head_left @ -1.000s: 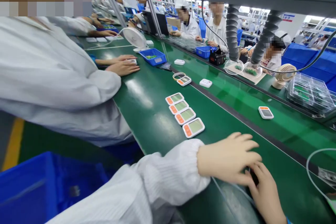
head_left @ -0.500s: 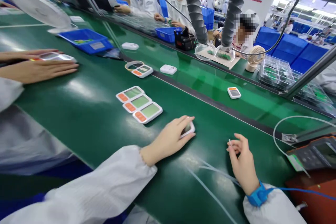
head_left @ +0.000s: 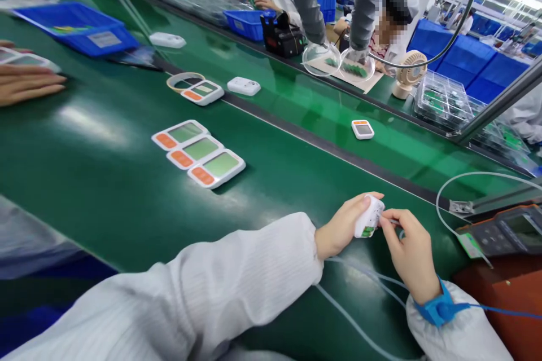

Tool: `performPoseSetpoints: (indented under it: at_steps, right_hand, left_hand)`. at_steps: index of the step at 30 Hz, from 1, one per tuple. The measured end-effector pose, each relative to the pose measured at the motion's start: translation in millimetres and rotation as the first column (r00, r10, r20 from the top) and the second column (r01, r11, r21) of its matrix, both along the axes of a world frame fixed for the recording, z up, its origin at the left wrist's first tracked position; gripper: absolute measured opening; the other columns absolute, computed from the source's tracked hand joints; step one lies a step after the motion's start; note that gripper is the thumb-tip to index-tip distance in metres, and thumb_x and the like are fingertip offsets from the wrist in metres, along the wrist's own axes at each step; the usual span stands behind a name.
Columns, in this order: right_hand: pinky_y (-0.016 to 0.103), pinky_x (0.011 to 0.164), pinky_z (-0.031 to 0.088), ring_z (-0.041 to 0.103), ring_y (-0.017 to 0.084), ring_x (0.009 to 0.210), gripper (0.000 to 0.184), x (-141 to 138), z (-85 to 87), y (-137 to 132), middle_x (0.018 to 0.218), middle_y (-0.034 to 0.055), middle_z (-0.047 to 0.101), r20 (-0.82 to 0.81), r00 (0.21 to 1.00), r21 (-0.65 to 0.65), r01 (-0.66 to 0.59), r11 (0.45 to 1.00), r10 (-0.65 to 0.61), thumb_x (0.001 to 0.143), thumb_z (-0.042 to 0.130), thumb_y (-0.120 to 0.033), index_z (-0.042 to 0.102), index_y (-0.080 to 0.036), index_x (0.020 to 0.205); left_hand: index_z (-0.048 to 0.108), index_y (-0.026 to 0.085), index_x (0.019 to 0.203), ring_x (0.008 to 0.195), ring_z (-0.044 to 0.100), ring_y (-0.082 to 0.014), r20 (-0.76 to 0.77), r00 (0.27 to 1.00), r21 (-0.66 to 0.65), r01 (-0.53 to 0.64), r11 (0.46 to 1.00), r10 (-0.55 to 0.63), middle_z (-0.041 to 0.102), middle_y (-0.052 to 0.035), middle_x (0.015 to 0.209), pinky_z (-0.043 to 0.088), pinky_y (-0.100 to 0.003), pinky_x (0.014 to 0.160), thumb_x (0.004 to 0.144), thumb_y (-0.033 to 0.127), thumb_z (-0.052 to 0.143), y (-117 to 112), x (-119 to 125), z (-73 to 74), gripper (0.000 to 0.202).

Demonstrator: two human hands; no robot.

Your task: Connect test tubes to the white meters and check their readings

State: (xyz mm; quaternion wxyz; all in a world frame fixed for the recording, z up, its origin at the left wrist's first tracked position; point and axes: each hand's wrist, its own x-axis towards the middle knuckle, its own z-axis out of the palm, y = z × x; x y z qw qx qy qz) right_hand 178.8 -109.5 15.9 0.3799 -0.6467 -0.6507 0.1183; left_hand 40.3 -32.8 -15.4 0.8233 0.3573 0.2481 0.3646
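Note:
My left hand (head_left: 344, 227) grips a small white device (head_left: 369, 218), tipped up on edge above the green belt (head_left: 105, 192). My right hand (head_left: 410, 251), with a blue wrist strap (head_left: 436, 307), is pinched against the device's right side; what its fingertips hold is too small to name. Three white devices with green screens and orange buttons (head_left: 199, 153) lie in a row to the left of my hands.
Another device and a tape ring (head_left: 186, 81) lie further up the belt. A co-worker's hand (head_left: 27, 87) rests at far left near a blue bin (head_left: 76, 27). A grey tester (head_left: 503, 234) with thin cables sits at right. Extraction hoses (head_left: 305, 0) hang over the far side.
My left hand slid the nearest device off the row, lifted it on edge and brought it to my right hand, which moved in to pinch at its side. The camera view shifted right.

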Motion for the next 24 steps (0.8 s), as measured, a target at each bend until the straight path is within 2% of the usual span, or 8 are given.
performPoseSetpoints:
  at_steps: [4, 12, 24]
  right_hand:
    - [0.028, 0.073, 0.051, 0.063, 0.017, 0.080, 0.017, -0.6, -2.2, -0.7, 0.089, 0.0025, 0.067, -0.046, 0.999, 0.011, -0.005, 1.000, 0.006, 0.099, 0.054, -0.033, 0.064, -0.021, 0.091]
    - [0.030, 0.073, 0.050, 0.062, 0.019, 0.080, 0.020, -0.1, -6.4, -0.8, 0.089, 0.0039, 0.067, -0.036, 0.999, 0.014, -0.015, 1.000, 0.015, 0.099, 0.053, -0.036, 0.064, -0.021, 0.093]
    - [0.029, 0.073, 0.044, 0.059, 0.017, 0.080, 0.011, 1.7, -6.1, -0.5, 0.087, 0.0007, 0.062, -0.014, 0.995, 0.020, -0.098, 0.995, 0.098, 0.099, 0.054, -0.026, 0.061, -0.022, 0.092]
  left_hand:
    - [0.065, 0.012, 0.116, 0.074, 0.057, -0.0145, -0.034, 0.999, 0.026, 0.002, 1.000, -0.001, 0.064, -0.0069, 0.088, 0.043, -0.026, 0.067, 0.079, 0.060, 0.067, 0.7, -0.9, 5.7, 0.060]
    - [0.063, 0.012, 0.117, 0.074, 0.053, -0.0137, -0.109, 0.993, 0.077, 0.041, 0.996, -0.033, 0.063, -0.0074, 0.091, 0.040, -0.026, 0.067, 0.077, 0.065, 0.065, -1.4, 0.0, 7.1, 0.066]
    - [0.062, 0.014, 0.119, 0.078, 0.054, -0.0156, -0.149, 0.989, 0.112, 0.040, 0.993, -0.023, 0.063, -0.0080, 0.097, 0.040, -0.028, 0.070, 0.081, 0.064, 0.060, -2.0, -1.3, 8.6, 0.063]
